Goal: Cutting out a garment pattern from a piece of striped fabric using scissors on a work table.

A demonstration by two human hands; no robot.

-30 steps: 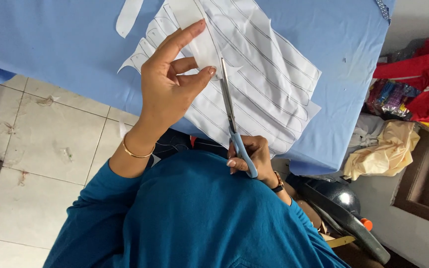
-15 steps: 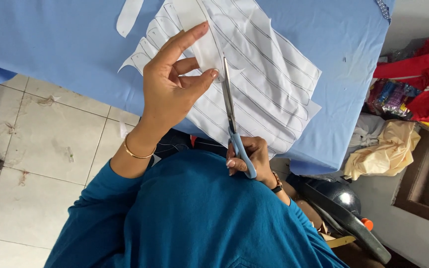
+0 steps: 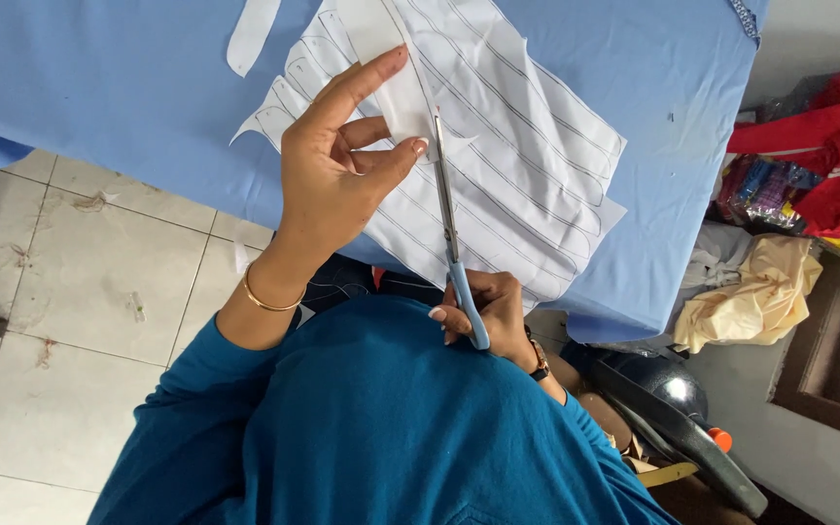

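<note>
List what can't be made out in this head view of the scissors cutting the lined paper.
- Scissors: the finger loops are hidden inside the right hand.
- Lined paper: its top is cut off by the frame's upper edge, and the left hand covers part of it.
- Pencil lines and small marks on the paper: too small to read.
- Blue cloth: whatever lies under it is hidden.
- Red bundle: cut off by the right edge.

Two hands: left [image 3: 328,180], right [image 3: 486,313]. One scissors [image 3: 451,238], one lined sheet [image 3: 507,165], one bangle [image 3: 266,299], one far strip [image 3: 250,34].
</note>
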